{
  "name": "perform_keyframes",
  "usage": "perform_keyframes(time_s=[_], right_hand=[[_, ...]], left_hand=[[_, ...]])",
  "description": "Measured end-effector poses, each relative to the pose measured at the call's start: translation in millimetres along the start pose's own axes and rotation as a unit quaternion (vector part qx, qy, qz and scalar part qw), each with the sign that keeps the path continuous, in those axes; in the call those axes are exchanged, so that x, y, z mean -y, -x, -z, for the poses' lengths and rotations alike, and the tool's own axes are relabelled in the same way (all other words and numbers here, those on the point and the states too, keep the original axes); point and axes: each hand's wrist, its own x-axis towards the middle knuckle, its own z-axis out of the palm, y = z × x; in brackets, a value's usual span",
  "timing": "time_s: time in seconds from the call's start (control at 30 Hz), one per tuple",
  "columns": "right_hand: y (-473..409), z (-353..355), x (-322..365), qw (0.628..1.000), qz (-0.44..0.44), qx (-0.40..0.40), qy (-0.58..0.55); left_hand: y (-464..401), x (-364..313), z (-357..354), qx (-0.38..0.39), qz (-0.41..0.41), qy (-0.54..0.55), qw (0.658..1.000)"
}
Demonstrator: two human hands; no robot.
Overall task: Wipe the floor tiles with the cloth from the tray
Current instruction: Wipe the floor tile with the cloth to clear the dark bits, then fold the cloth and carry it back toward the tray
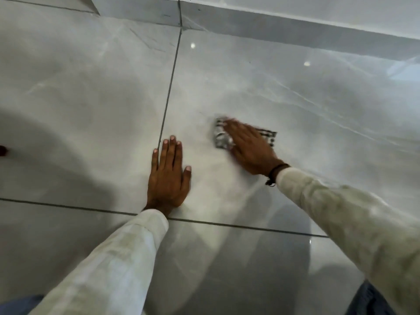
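Observation:
A checked black-and-white cloth (221, 137) lies on the glossy grey floor tile (250, 87), right of centre. My right hand (248, 147) presses flat on top of it and is motion-blurred; cloth edges show on both sides of the hand. My left hand (169, 176) rests palm down on the same tile, fingers spread slightly, beside a dark grout line (169, 92). It holds nothing. The tray is not in view.
A grey skirting strip (250, 26) and white wall run along the top. A second grout line (68, 206) crosses below my left hand. A small dark red object (2, 150) sits at the left edge. My knees show at the bottom corners.

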Motion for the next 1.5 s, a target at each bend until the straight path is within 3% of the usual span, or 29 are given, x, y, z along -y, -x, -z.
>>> perform_keyframes(time_s=[0.1, 0.2, 0.37, 0.43, 0.5, 0.63, 0.8, 0.97, 1.03, 1.1, 1.2, 1.37, 1.5], right_hand=[[55.7, 4.2, -24.0, 0.986, -0.165, -0.029, -0.025], [98.4, 2.9, 2.6, 0.964, -0.260, -0.054, -0.025], [119.0, -18.1, 115.6, 0.967, -0.235, -0.033, -0.092], [106.5, -24.0, 136.3, 0.961, -0.238, -0.040, -0.135], [93.5, -18.1, 130.4, 0.942, -0.270, -0.058, -0.190], [76.6, 9.5, 97.8, 0.874, -0.369, -0.108, -0.299], [76.2, 37.7, 63.1, 0.838, -0.406, -0.044, -0.361], [77.6, 49.3, -5.8, 0.727, -0.480, 0.010, -0.491], [78.9, 53.0, -15.0, 0.716, -0.490, 0.021, -0.497], [80.3, 51.4, -17.6, 0.750, -0.469, 0.056, -0.463], [83.2, 52.8, -14.7, 0.804, -0.431, 0.072, -0.403], [84.5, 88.2, 9.9, 0.755, -0.421, 0.085, -0.496], [89.4, 147.4, 56.4, 0.736, -0.403, 0.107, -0.533]], left_hand=[[3.5, -2.0, 2.7, 0.000, 0.003, -0.007, 1.000], [5.6, -16.7, 17.6, -0.011, 0.004, -0.008, 1.000], [24.5, -12.5, 39.9, 0.021, 0.027, -0.011, 0.999], [13.9, -5.4, 43.3, 0.072, 0.035, 0.015, 0.997], [2.4, -10.0, 47.0, 0.090, 0.055, 0.060, 0.993], [10.0, -41.8, 48.0, 0.054, 0.146, 0.106, 0.982], [33.3, -101.6, 54.6, 0.112, 0.222, 0.195, 0.949], [31.5, -151.5, 49.2, 0.138, 0.276, 0.200, 0.930], [27.0, -168.7, 45.4, 0.136, 0.298, 0.209, 0.921], [21.8, -179.8, 41.2, 0.129, 0.317, 0.238, 0.909], [17.9, -184.6, 41.3, 0.104, 0.347, 0.327, 0.873], [23.7, -165.5, 84.4, 0.037, 0.439, 0.513, 0.737], [47.4, -145.4, 162.0, 0.036, 0.487, 0.547, 0.680]])
